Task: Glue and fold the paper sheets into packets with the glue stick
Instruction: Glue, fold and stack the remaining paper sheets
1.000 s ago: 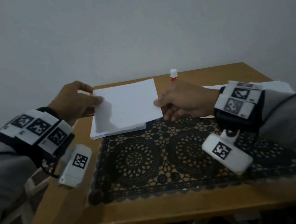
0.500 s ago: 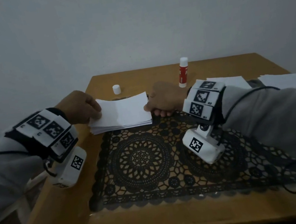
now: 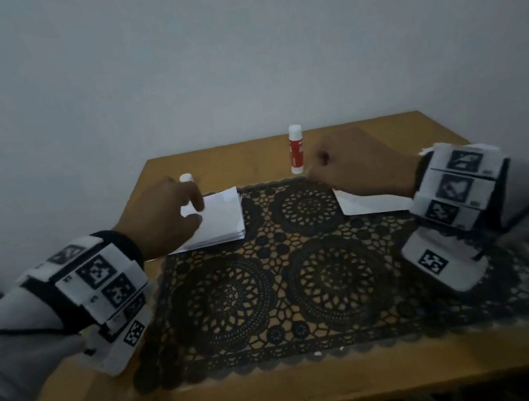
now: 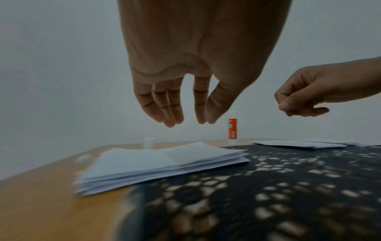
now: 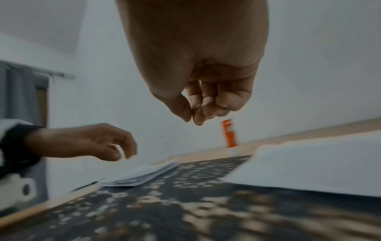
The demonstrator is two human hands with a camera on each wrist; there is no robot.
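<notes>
A stack of folded white paper packets (image 3: 222,224) (image 4: 164,161) lies at the lace mat's far left corner. My left hand (image 3: 197,212) (image 4: 189,122) hovers just above it with fingers straight and relaxed, holding nothing. My right hand (image 3: 323,165) (image 5: 195,117) is in the air over loose white sheets (image 3: 368,206) (image 5: 309,163) at the far right, fingers curled into the palm, thumb against them, empty. The red glue stick (image 3: 296,153) (image 4: 232,130) stands upright at the table's back, between the hands. Its white cap (image 3: 185,178) stands behind the stack.
A black lace mat (image 3: 303,280) covers most of the wooden table (image 3: 286,391). A grey wall runs right behind the table's far edge. A dark cable trails off my right sleeve at the right edge.
Both hands let go of the top folded sheet, which now lies on the stack. My right hand moved right to over the loose sheets. My left hand lifted slightly off the stack.
</notes>
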